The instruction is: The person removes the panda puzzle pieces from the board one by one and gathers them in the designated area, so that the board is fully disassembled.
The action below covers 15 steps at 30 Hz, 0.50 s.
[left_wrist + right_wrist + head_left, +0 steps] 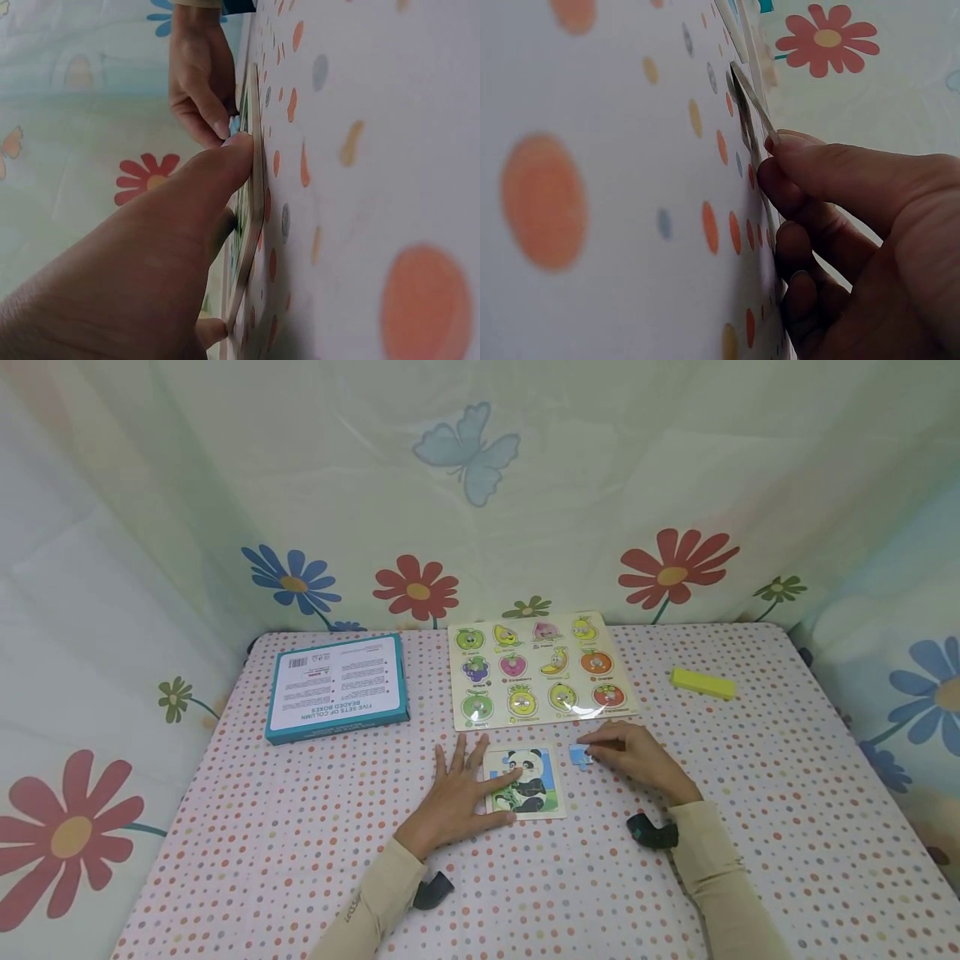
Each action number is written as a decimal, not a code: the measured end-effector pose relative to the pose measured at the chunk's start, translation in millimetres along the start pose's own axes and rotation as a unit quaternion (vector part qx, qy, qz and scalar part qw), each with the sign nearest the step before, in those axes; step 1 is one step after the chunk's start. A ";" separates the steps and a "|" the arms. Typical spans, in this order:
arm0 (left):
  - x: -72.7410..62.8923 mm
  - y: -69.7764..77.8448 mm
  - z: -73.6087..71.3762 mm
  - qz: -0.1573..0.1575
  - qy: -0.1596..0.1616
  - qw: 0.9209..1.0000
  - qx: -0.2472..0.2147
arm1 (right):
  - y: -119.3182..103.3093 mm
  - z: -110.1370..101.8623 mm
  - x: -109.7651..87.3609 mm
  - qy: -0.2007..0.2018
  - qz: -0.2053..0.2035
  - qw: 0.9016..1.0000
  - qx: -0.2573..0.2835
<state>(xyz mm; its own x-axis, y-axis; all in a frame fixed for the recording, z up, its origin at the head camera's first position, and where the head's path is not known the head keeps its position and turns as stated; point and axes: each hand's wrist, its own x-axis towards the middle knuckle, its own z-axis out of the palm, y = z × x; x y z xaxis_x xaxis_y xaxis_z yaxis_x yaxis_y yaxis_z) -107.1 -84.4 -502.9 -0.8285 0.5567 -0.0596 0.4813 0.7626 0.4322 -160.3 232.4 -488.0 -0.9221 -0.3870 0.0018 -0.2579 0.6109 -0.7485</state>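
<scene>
A square wooden panda jigsaw puzzle (534,806) lies on the table in front of the person. The left hand (459,797) rests over its left side with fingers spread, the thumb and a fingertip on the board; in the left wrist view the thumb lies at the edge of the puzzle frame (257,180). Just right of the board, the right hand (637,758) pinches a blue jigsaw piece (579,756) between thumb and fingers. In the right wrist view the thin piece (751,97) is tilted, one edge raised from the tablecloth.
Behind the puzzle lies a wooden fruit board (536,724) with several fruit pictures. A teal and white box (337,687) stands at the back left, a yellow block (702,683) at the back right. Flowered curtain (337,460) hangs behind the dotted table (555,893).
</scene>
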 end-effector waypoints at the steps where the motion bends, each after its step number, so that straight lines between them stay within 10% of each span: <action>1: -0.1 -0.1 0.2 0.001 0.000 1.000 0.001 | 0.0 0.2 -0.1 0.000 -0.002 1.000 -0.004; 15: 0.7 -1.1 1.1 0.015 0.008 1.000 0.006 | -0.4 0.3 0.4 -0.004 0.015 1.000 -0.027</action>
<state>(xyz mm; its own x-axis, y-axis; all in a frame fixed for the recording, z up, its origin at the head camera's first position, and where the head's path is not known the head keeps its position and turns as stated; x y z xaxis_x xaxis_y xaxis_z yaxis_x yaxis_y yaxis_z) -107.9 -84.4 -504.4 -0.8182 0.5739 -0.0335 0.5085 0.7498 0.4234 -160.4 231.7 -487.9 -0.9278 -0.3723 -0.0256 -0.2448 0.6588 -0.7114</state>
